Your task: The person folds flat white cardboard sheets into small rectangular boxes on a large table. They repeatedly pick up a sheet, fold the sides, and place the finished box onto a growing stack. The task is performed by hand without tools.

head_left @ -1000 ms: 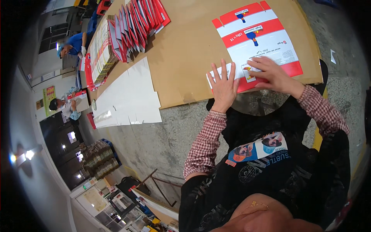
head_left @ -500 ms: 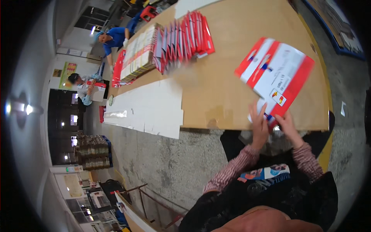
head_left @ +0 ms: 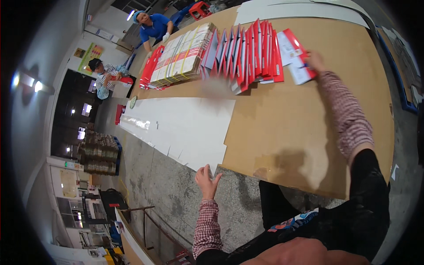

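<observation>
Placing, seemingly: right hand pinches carton beside upright row.
Left hand splayed, empty, by worktop's near edge; release likely wants steadiness.

- Right hand: blurred, its fingertips hard to make out against the red-and-white carton (the print is illegible too).
- Left hand: contact with the white sheet unclear.
- Folded cartons: lower left part veiled by a pale blur.
- Black shirt: cut off by the lower edge.
</observation>
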`<control>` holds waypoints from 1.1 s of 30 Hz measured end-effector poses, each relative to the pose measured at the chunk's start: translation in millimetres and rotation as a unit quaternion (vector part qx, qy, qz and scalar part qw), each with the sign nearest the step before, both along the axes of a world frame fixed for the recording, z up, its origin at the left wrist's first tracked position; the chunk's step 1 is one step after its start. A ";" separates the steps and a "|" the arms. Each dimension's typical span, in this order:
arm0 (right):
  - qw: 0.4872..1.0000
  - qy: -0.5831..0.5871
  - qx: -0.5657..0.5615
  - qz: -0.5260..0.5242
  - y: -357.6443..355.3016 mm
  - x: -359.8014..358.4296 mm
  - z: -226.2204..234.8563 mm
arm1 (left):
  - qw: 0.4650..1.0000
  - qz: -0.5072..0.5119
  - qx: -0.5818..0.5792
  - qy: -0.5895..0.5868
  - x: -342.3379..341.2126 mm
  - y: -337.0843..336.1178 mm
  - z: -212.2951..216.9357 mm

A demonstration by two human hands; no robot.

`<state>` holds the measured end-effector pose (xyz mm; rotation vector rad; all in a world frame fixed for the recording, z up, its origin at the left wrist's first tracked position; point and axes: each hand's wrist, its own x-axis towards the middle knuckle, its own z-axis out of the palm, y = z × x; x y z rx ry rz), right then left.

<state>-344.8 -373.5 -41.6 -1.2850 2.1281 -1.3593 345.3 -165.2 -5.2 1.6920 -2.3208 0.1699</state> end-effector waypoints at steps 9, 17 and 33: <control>0.968 0.174 -0.096 0.157 90.2 124.7 39.9 | 0.973 -0.224 -0.039 -0.028 -12.0 -17.3 96.4; 0.914 0.224 -0.038 0.337 498.8 166.9 77.0 | 0.808 -0.551 0.185 0.098 -314.6 176.6 107.7; 0.946 0.230 0.180 -0.144 608.1 87.1 64.9 | 0.858 -0.450 0.194 0.153 -373.4 224.9 6.1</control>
